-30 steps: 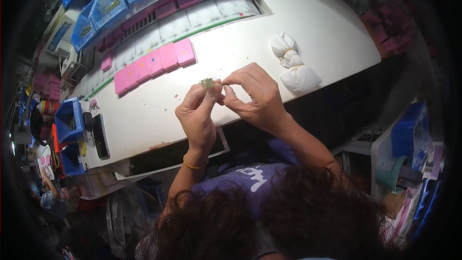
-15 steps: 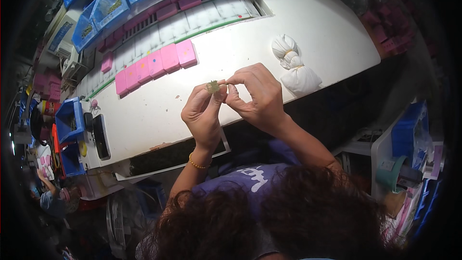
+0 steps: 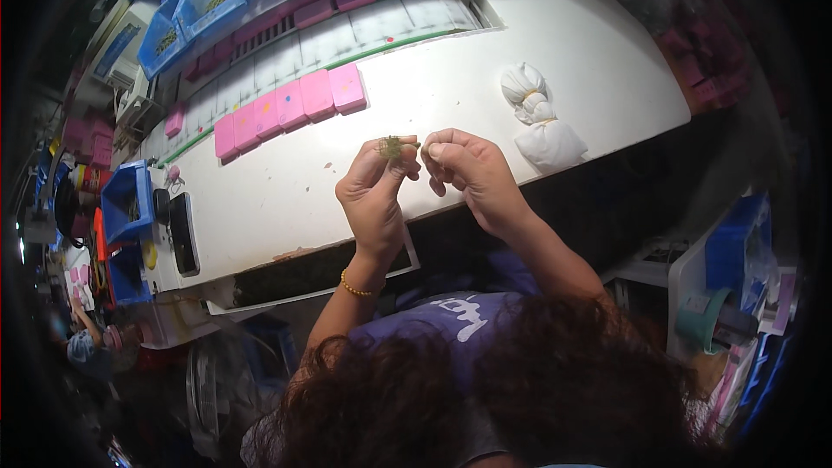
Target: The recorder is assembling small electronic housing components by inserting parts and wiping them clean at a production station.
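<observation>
Above the white table, near its front edge, my left hand pinches a small olive-green spiky cluster between thumb and fingers. Its thin spikes stick out over the fingertips on the left side. Close by on the right is my right hand, thumb and index finger pressed together beside the cluster's right end. What lies in that pinch, if anything, is too small to make out. The other right fingers curl below.
Pink blocks stand in a row behind my hands, before a white conveyor belt. Blue bins of greenish pieces stand beyond. Tied white cloth bundles lie right; a phone lies left. Another person is at far left.
My right hand has turned, its fingers folding from an open ring into a closer pinch. The left hand keeps the cluster. The belt has moved left, carrying a pink block; the view shifted slightly.
</observation>
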Motion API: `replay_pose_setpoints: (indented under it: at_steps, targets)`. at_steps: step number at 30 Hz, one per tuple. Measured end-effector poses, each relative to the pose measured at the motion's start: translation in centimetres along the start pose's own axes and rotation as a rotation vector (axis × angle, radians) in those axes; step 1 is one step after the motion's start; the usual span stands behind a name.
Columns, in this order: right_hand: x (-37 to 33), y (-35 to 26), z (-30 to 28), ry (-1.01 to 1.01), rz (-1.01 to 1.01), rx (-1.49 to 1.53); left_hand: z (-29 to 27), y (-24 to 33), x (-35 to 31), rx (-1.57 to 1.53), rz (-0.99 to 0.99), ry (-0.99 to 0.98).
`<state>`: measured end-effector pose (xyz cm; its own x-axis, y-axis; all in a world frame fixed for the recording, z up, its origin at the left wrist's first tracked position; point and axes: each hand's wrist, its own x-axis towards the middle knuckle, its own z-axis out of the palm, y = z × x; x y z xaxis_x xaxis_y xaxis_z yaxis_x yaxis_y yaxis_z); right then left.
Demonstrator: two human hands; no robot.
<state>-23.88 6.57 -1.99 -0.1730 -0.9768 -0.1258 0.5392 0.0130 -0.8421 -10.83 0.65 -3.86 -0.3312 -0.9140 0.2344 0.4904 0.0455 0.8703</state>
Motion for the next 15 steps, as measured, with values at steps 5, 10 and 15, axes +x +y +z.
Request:
replay_pose_setpoints:
  at_steps: [5,10,15]
  targets:
    - [-2.6,2.7,0.1,0.111,-0.134,-0.441,-0.6,0.6,0.2,0.002,-0.033,0.039]
    - [-5.1,6.6,0.6,-0.222,-0.413,-0.920,-0.4,0.8,0.3,0.011,-0.025,0.035]
    - [-3.9,7.6,0.5,-0.301,-0.614,-1.017,-0.7,0.9,0.3,0.048,-0.026,0.045]
